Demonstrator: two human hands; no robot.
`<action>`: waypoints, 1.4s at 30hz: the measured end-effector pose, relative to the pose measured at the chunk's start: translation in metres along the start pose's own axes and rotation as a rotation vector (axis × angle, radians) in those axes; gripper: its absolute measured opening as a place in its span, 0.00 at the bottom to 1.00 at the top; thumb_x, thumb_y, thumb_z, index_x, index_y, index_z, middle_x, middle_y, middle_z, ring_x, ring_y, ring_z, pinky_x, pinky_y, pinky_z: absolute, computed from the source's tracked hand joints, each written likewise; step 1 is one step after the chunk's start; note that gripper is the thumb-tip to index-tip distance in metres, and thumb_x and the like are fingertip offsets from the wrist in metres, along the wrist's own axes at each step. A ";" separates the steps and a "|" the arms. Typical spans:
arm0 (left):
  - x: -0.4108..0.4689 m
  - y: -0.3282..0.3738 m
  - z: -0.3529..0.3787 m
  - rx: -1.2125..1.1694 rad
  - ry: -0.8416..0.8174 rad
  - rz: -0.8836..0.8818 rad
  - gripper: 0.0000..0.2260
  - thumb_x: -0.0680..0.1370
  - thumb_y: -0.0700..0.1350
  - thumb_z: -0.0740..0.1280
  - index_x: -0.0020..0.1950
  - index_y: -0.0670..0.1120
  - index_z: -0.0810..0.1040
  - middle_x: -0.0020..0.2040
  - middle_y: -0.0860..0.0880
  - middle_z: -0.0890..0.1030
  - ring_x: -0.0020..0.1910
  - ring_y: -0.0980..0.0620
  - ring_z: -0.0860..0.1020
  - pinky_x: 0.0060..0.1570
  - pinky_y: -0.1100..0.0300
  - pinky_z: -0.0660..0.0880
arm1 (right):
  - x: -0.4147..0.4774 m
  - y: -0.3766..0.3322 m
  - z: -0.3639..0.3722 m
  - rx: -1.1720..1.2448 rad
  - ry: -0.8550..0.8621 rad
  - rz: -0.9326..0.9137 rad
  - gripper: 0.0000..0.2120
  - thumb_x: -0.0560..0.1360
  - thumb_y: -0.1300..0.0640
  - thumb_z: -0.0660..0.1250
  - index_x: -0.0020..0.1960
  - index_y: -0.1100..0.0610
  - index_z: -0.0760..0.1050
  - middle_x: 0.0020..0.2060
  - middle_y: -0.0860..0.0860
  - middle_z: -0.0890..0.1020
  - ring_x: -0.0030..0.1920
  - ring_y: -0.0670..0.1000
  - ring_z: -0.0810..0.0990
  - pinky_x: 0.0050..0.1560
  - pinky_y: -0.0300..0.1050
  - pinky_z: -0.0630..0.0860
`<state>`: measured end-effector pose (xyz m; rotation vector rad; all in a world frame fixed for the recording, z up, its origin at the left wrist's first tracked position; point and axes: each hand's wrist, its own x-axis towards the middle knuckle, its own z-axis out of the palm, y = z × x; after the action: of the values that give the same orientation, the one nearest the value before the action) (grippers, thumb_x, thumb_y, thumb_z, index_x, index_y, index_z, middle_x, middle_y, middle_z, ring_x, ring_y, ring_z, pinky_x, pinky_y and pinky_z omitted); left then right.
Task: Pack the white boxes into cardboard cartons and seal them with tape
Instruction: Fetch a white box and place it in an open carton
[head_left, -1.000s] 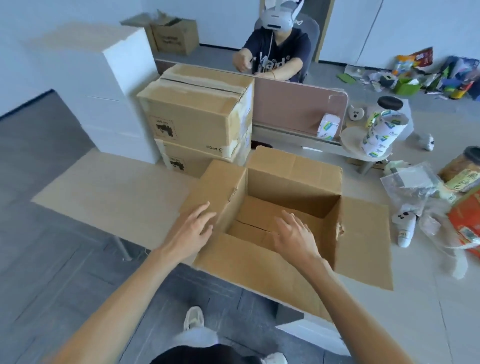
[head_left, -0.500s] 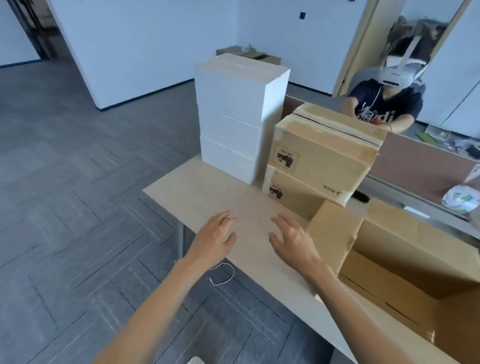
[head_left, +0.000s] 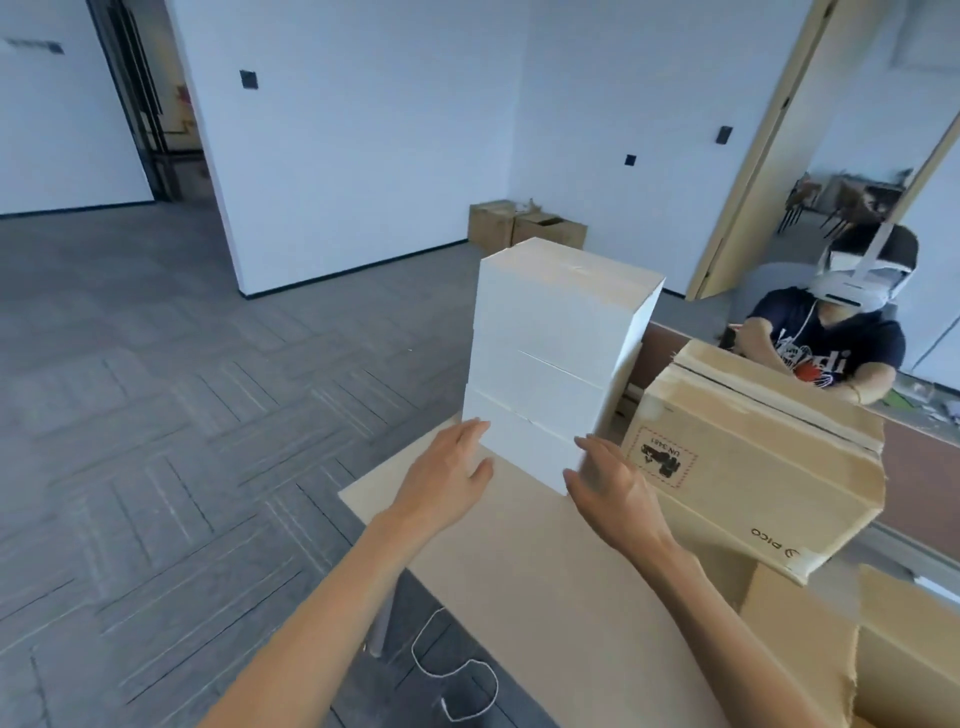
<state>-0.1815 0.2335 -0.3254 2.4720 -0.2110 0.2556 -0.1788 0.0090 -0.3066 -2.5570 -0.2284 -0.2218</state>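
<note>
Three white boxes (head_left: 550, 338) stand stacked at the far left end of the table (head_left: 524, 561). My left hand (head_left: 447, 475) is open beside the left face of the bottom box, fingertips at its corner. My right hand (head_left: 610, 486) is open in front of the stack's right corner, fingers slightly blurred. Neither hand grips anything. The open cardboard carton (head_left: 852, 644) sits at the lower right, only partly in view.
A sealed carton (head_left: 753, 462) lies on another carton to the right of the white stack. A person in a headset (head_left: 831, 338) sits behind a partition. Two cartons (head_left: 524, 228) stand on the floor by the far wall. A white cord (head_left: 457, 670) lies under the table.
Both hands left the open carton, moved left and forward across the table, and now reach the bottom of the white stack. The view turned left and up.
</note>
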 end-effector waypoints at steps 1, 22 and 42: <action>0.013 -0.003 -0.003 -0.011 -0.005 -0.009 0.22 0.83 0.49 0.58 0.77 0.50 0.60 0.77 0.54 0.62 0.75 0.56 0.59 0.68 0.58 0.62 | 0.011 -0.001 0.000 0.013 0.017 0.012 0.24 0.79 0.51 0.64 0.74 0.54 0.67 0.73 0.50 0.69 0.73 0.52 0.68 0.69 0.49 0.66; 0.311 -0.081 -0.008 -0.367 0.006 -0.155 0.46 0.73 0.46 0.75 0.80 0.46 0.46 0.79 0.50 0.54 0.76 0.53 0.58 0.73 0.51 0.60 | 0.238 0.068 0.026 0.241 0.455 0.222 0.52 0.70 0.46 0.77 0.80 0.51 0.46 0.79 0.47 0.54 0.77 0.46 0.55 0.64 0.48 0.69; 0.377 -0.119 0.003 -0.661 -0.233 -0.007 0.34 0.63 0.45 0.82 0.66 0.54 0.70 0.56 0.56 0.82 0.56 0.57 0.81 0.52 0.56 0.77 | 0.243 0.077 0.045 0.467 0.476 0.363 0.47 0.67 0.56 0.80 0.78 0.44 0.56 0.62 0.36 0.77 0.58 0.41 0.77 0.60 0.43 0.76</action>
<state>0.2093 0.2916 -0.3084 1.8376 -0.3248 -0.0997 0.0785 -0.0019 -0.3337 -1.9680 0.3267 -0.5526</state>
